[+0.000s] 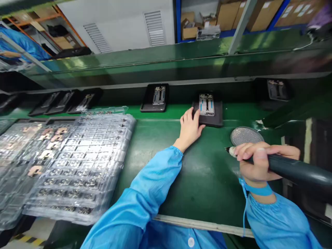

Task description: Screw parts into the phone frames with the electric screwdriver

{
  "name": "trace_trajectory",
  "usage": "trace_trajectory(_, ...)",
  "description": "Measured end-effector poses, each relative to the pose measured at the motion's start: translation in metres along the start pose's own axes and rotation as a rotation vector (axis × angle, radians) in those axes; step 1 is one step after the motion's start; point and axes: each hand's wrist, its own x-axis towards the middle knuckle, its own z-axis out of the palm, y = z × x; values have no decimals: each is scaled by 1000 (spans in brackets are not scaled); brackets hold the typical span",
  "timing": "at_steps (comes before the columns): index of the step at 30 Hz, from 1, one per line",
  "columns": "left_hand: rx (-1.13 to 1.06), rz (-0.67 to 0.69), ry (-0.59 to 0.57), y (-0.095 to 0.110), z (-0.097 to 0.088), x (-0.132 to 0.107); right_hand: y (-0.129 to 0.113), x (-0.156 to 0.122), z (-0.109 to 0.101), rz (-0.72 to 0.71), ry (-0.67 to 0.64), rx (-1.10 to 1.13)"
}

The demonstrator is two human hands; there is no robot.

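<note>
My left hand (190, 128) is stretched forward, fingers spread, at the near left corner of a black tray (216, 119). Its fingertips meet the tray's edge; whether they press on it I cannot tell. On that tray lies a phone frame (206, 104) with two blue strips and a dark centre line. In my right hand (256, 160) is a dark electric screwdriver (298, 171), held with its thin tip to the left. Just beyond that hand sits a round grey textured dish (242, 135), partly covered by the fingers. A blue strap with a cord circles my right wrist.
Clear plastic trays (85, 166) of small parts are stacked at left, beside trays with copper-coloured pieces (35, 170). More black trays with phone frames line the green belt, one (154, 98) left of my hand, another (277, 90) at far right. A dark post stands right.
</note>
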Motion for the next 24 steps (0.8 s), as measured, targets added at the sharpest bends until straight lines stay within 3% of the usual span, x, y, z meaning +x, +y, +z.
trace_trajectory(3, -11, -151, 125, -20, -16, 25, 7, 5, 2, -232, 59, -87)
trace_trajectory(8, 160, -546, 315, -106, -66, 21, 5, 32, -13, -204, 142, -179)
trace_trajectory(11, 203, -549, 250, -151, -89, 18, 3, 57, -24, -108, 149, -226)
trace_trajectory(13, 189, -481, 213, -165, -97, 19, 4, 73, -29, -15, 110, -264)
trace_trajectory(16, 150, -397, 205, -165, -102, 20, 10, 86, -34, 58, 68, -278)
trace_trajectory(24, 53, -134, 230, -130, -113, 5, 24, 85, -41, 31, 123, -292)
